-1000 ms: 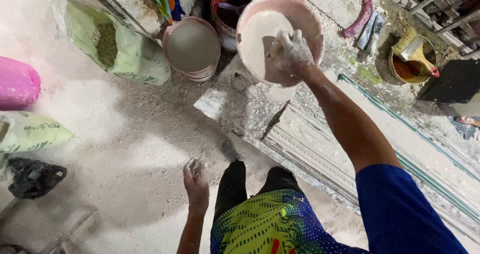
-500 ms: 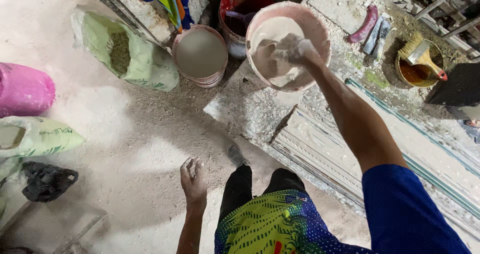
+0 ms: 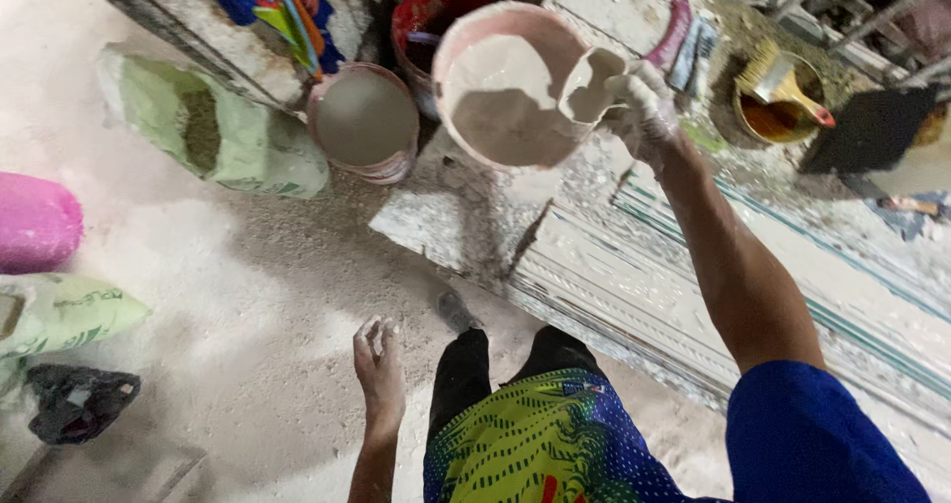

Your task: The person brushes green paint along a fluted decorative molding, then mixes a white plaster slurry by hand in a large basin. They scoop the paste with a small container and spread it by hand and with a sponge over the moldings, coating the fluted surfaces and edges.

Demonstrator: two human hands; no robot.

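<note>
The small white plaster-caked scoop cup (image 3: 592, 85) drips wet, slippery mix over the big pink bucket of grey-white paste (image 3: 507, 87). The right hand (image 3: 644, 115) is closed tight around its side. The left hand (image 3: 379, 364) hangs open, holding nothing. It looks heavy when full, so holding the side seems best.

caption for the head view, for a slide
Right hand tips a pink basin of white mix over a mould; left hand hangs free.

I am seeing my right hand (image 3: 642, 107) caked in white paste, its fingers blurring into the small scoop (image 3: 591, 82) so the grip is hard to read. The pink sack (image 3: 35, 221) is running off the left edge. The red bucket (image 3: 436, 18) is sitting half hidden behind the pink bucket (image 3: 505, 92), its top cut off.
</note>
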